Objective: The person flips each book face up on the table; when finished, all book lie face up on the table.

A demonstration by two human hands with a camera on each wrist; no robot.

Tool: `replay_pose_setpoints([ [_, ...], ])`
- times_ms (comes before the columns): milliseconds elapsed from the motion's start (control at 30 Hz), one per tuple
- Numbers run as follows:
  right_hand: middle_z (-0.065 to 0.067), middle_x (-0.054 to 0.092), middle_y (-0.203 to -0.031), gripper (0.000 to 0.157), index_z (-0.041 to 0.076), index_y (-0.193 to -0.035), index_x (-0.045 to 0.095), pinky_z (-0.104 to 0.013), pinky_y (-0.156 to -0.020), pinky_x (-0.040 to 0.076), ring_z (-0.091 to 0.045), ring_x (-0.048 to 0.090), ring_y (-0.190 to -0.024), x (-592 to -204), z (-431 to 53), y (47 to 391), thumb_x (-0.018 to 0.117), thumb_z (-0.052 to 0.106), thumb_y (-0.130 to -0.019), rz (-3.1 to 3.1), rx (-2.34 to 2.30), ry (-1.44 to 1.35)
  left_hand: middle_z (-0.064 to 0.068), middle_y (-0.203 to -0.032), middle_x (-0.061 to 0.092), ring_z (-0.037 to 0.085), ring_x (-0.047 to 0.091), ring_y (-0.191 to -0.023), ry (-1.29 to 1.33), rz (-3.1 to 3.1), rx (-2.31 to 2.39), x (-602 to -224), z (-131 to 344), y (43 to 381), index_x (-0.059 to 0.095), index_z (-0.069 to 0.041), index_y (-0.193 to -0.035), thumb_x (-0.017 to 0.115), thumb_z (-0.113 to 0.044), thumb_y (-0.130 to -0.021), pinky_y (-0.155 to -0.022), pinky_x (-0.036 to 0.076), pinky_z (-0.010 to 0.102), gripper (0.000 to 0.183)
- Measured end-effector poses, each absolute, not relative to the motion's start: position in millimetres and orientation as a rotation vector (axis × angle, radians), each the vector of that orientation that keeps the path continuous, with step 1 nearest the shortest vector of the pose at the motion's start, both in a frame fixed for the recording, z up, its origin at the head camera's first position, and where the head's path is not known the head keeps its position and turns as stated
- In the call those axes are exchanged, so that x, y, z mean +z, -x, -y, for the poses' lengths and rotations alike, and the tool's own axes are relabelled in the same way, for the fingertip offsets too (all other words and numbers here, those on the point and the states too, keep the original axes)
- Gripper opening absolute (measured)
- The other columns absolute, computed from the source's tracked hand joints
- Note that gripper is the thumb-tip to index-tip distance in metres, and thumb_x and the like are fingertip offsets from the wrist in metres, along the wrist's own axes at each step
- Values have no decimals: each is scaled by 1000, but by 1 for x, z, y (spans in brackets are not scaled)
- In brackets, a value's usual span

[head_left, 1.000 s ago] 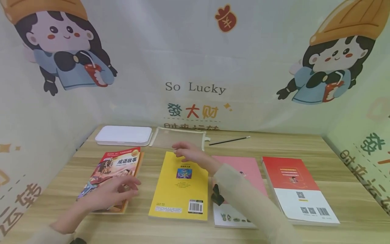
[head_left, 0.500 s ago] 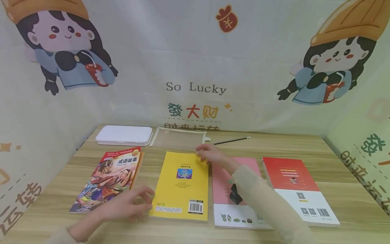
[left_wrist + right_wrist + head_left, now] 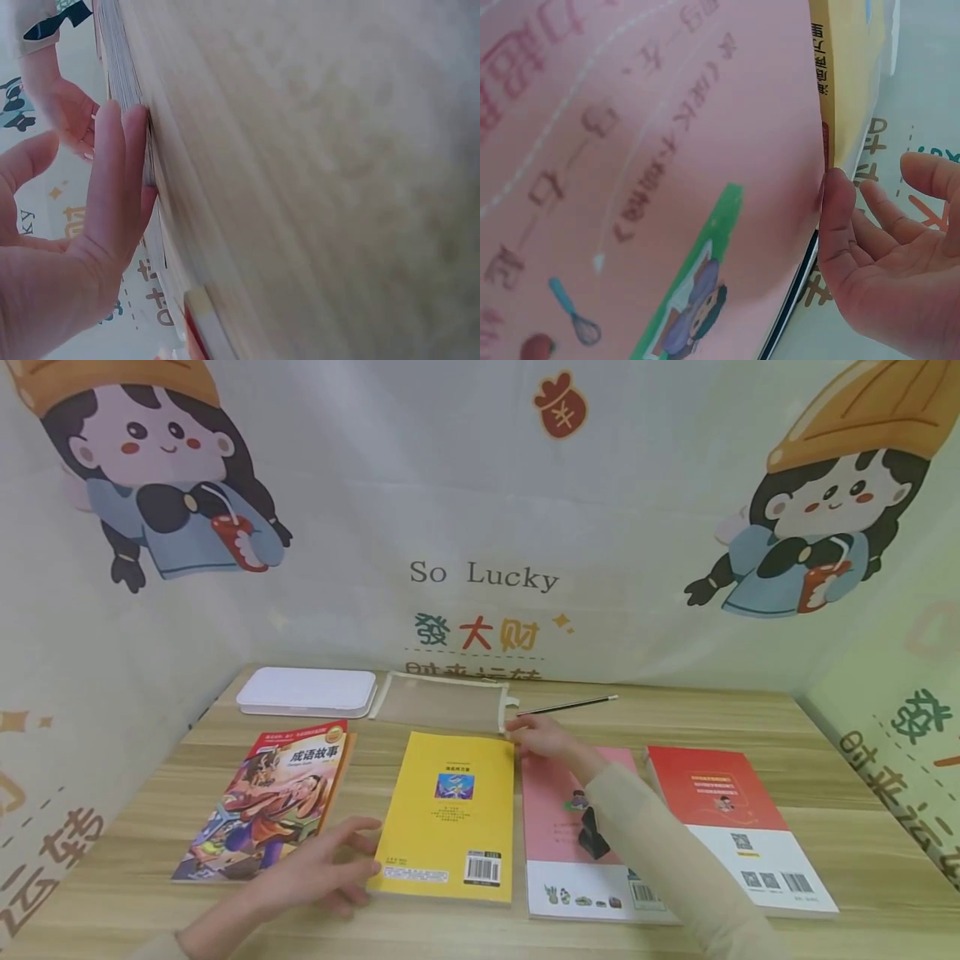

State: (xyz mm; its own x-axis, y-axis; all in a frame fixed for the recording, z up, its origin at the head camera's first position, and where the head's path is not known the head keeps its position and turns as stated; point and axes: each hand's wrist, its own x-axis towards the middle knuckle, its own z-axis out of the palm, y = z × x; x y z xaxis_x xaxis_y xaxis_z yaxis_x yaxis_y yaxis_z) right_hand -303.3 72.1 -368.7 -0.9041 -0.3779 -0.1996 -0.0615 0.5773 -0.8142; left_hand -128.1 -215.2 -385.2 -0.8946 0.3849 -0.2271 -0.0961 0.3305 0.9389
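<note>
In the head view a yellow book (image 3: 427, 835) lies back cover up on the table. My left hand (image 3: 311, 868) is at its lower left edge, thumb and fingers apart. The left wrist view has this hand's extended fingers (image 3: 105, 172) up against the page edges of the book (image 3: 124, 60). At the yellow book's top right corner is my right hand (image 3: 547, 741), partly over the pink book (image 3: 543, 810). In the right wrist view the right hand (image 3: 892, 277) has its fingers loosely bent, one fingertip right by the yellow book's spine (image 3: 821, 90).
An illustrated red-topped book (image 3: 277, 793) lies at the left, a red and white book (image 3: 735, 802) at the right. Along the back of the table (image 3: 442, 935) are a white case (image 3: 306, 691), a mesh pouch (image 3: 442, 702) and a black pencil (image 3: 570, 705).
My left hand has moved right, from over the illustrated book to the yellow book's left edge. The right hand has slid right from the yellow book's top to its right corner.
</note>
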Motion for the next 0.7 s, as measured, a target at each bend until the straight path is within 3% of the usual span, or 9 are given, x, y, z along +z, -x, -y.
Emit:
replay_pose_setpoints([
  [67, -15, 56, -86, 36, -3, -121, 48, -33, -80, 44, -20, 53, -68, -371, -72, 304, 48, 13, -89, -2460, -1244, 351, 25, -114, 42, 29, 60, -70, -231, -2176, 1613, -386, 214, 128, 25, 5, -131, 60, -19, -85, -57, 52, 41, 63],
  [133, -12, 56, -83, 35, -4, -120, 48, -31, -74, 46, -17, 51, -64, -372, -71, 304, 49, 12, -89, -2460, -1246, 351, 26, -115, 41, 29, 60, -70, -217, -2164, 1632, -386, 214, 128, 25, 5, -132, 59, -18, -85, -57, 52, 41, 63],
  [267, -12, 56, -88, 35, -5, -119, 49, -29, -68, 47, -16, 51, -64, -373, -69, 304, 50, 11, -88, -2466, -1255, 341, 25, -115, 42, 29, 60, -68, -220, -2167, 1636, -387, 214, 128, 26, 7, -132, 60, -15, -84, -58, 52, 41, 62],
  [433, -13, 56, -98, 34, -4, -118, 50, -30, -70, 47, -19, 55, -71, -372, -67, 303, 51, 12, -88, -2471, -1245, 326, 23, -112, 44, 28, 60, -69, -223, -2158, 1630, -388, 214, 128, 29, 13, -129, 59, -11, -84, -61, 53, 39, 59],
  [700, -14, 56, -96, 33, -6, -114, 51, -30, -71, 48, -21, 55, -78, -371, -70, 303, 54, 9, -85, -2414, -1406, 289, 21, -113, 45, 27, 59, -67, -189, -2172, 1607, -388, 213, 129, 31, 15, -127, 61, -9, -82, -62, 53, 37, 59],
])
